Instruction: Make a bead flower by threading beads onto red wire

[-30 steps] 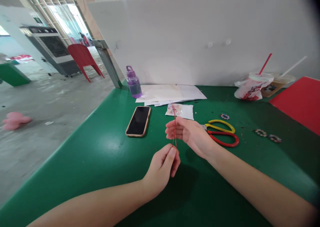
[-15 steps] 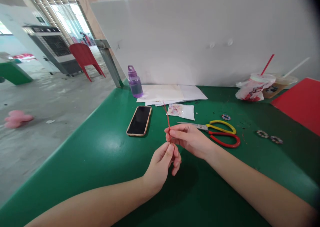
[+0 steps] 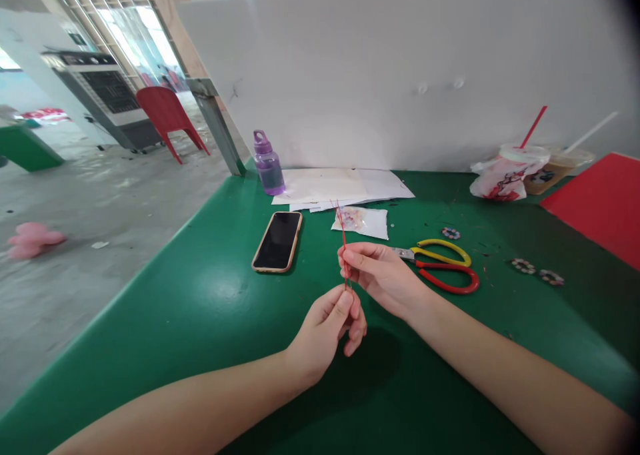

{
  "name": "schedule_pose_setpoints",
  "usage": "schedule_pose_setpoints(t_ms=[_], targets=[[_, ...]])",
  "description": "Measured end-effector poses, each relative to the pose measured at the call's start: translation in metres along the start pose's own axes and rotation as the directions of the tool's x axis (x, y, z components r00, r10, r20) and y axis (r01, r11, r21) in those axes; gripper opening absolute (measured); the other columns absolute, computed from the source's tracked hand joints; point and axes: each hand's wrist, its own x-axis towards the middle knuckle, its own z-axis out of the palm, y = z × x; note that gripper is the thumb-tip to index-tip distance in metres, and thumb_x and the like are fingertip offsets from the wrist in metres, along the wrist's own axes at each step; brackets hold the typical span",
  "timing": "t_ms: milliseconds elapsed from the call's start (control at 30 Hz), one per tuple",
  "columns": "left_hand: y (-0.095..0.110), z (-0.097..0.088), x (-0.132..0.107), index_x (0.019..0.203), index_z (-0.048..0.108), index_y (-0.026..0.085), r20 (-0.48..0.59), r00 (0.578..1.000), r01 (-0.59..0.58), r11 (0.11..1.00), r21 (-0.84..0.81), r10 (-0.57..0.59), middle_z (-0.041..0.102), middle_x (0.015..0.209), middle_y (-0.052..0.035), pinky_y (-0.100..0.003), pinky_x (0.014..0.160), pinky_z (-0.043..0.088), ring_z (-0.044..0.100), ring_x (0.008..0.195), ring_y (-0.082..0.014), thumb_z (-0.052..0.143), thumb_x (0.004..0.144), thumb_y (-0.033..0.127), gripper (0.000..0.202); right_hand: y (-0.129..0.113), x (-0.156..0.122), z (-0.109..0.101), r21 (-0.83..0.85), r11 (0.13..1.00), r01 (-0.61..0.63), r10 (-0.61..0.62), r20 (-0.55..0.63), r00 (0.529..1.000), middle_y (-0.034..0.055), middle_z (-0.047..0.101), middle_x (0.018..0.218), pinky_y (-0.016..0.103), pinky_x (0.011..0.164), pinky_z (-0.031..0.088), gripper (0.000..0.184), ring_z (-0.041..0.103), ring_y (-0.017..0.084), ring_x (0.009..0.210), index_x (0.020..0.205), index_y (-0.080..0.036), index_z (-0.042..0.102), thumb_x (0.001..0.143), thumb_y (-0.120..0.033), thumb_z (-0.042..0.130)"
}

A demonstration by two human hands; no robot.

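Thin red string [image 3: 343,231] runs upward between my two hands over the green table, its loose ends fanning out at the top. My left hand [image 3: 334,321] pinches the lower part between thumb and forefinger. Higher up, my right hand [image 3: 373,266] is closed on the same string with thumb and fingertips. Two strands show in the short gap between the hands. Scissors [image 3: 445,266] with one yellow and one red handle lie behind my right hand, which hides most of their blades. Beyond the string rests a small packet of beads [image 3: 367,222].
A phone [image 3: 278,241] lies left of my hands. Behind are white papers [image 3: 340,185] and a purple bottle [image 3: 269,165]. Small beaded rings [image 3: 451,233] lie to the right, with bagged drink cups [image 3: 507,173] farther back. A white board [image 3: 350,81] stands along the rear edge.
My right hand has slid slightly up and right along the string, widening the gap between my hands. More string shows there, and the right hand now covers more of the scissor blades.
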Motion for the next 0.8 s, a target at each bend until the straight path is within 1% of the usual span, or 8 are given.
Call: schedule_pose_setpoints(t_ms=[133, 200, 300, 400, 533, 667, 800], targets=[[-0.0002, -0.0006, 0.0002, 0.071, 0.044, 0.015, -0.007, 1.0, -0.003, 0.999, 0.04, 0.004, 0.045, 0.051, 0.0076, -0.026, 0.062, 0.036, 0.037, 0.038, -0.0024, 0.036, 0.095, 0.033, 0.03, 0.0008, -0.0006, 0.0018, -0.044, 0.993, 0.11, -0.112, -0.05, 0.992, -0.0007, 0.066, 0.077, 0.022, 0.065, 0.046, 0.008, 0.054, 0.006, 0.063, 0.072, -0.019, 0.071, 0.068, -0.025, 0.075], [0.0, -0.0002, 0.0001, 0.071, 0.043, 0.015, -0.001, 1.0, -0.001, 0.999, 0.044, 0.001, 0.045, 0.051, 0.0075, -0.026, 0.06, 0.035, 0.036, 0.038, -0.0027, 0.037, 0.095, 0.034, 0.031, 0.001, -0.0008, 0.0026, -0.059, 0.989, 0.138, -0.142, -0.058, 0.988, -0.0005, 0.066, 0.077, 0.024, 0.069, 0.047, 0.009, 0.056, 0.007, 0.064, 0.073, -0.02, 0.07, 0.068, -0.025, 0.075], [0.0008, 0.0013, 0.0, 0.07, 0.042, 0.016, 0.006, 1.0, 0.02, 1.0, 0.022, -0.02, 0.045, 0.051, 0.0075, -0.026, 0.06, 0.036, 0.035, 0.038, -0.0032, 0.038, 0.094, 0.035, 0.031, 0.0004, -0.0013, 0.0037, -0.059, 0.988, 0.142, -0.146, -0.071, 0.987, -0.0003, 0.066, 0.079, 0.029, 0.075, 0.048, 0.009, 0.059, 0.009, 0.067, 0.072, -0.02, 0.07, 0.068, -0.027, 0.074], [0.0016, 0.0024, -0.0003, 0.07, 0.042, 0.016, 0.018, 0.999, 0.047, 0.999, -0.004, -0.047, 0.045, 0.05, 0.0076, -0.028, 0.063, 0.037, 0.035, 0.038, -0.0036, 0.038, 0.094, 0.036, 0.031, -0.0021, -0.0025, 0.0049, -0.057, 0.987, 0.148, -0.153, -0.085, 0.985, -0.0002, 0.066, 0.081, 0.029, 0.076, 0.048, 0.009, 0.06, 0.009, 0.068, 0.071, -0.02, 0.069, 0.069, -0.027, 0.073], [0.001, 0.002, -0.0007, 0.071, 0.042, 0.016, 0.061, 0.996, 0.061, 0.998, -0.035, -0.059, 0.045, 0.05, 0.0075, -0.029, 0.064, 0.037, 0.035, 0.037, -0.0034, 0.039, 0.094, 0.036, 0.031, -0.0058, -0.0047, 0.0062, -0.077, 0.983, 0.169, -0.176, -0.091, 0.98, -0.0002, 0.064, 0.078, 0.029, 0.074, 0.048, 0.009, 0.059, 0.009, 0.066, 0.071, -0.019, 0.068, 0.07, -0.027, 0.072], [-0.0002, 0.0012, -0.0006, 0.071, 0.043, 0.016, 0.073, 0.995, 0.074, 0.997, -0.037, -0.071, 0.045, 0.051, 0.0075, -0.029, 0.064, 0.037, 0.035, 0.037, -0.0034, 0.04, 0.093, 0.037, 0.031, -0.0072, -0.0061, 0.0063, -0.132, 0.975, 0.179, -0.194, -0.114, 0.974, 0.0002, 0.063, 0.076, 0.03, 0.073, 0.048, 0.01, 0.057, 0.01, 0.066, 0.071, -0.02, 0.068, 0.07, -0.029, 0.072], [-0.0002, 0.0016, -0.0006, 0.071, 0.043, 0.016, 0.078, 0.994, 0.077, 0.997, -0.025, -0.075, 0.045, 0.051, 0.0076, -0.029, 0.064, 0.037, 0.035, 0.037, -0.0033, 0.04, 0.093, 0.037, 0.031, -0.0088, -0.0062, 0.0064, -0.179, 0.963, 0.201, -0.218, -0.081, 0.973, -0.0009, 0.061, 0.069, 0.029, 0.069, 0.047, 0.011, 0.056, 0.01, 0.064, 0.072, -0.02, 0.065, 0.073, -0.03, 0.069]])
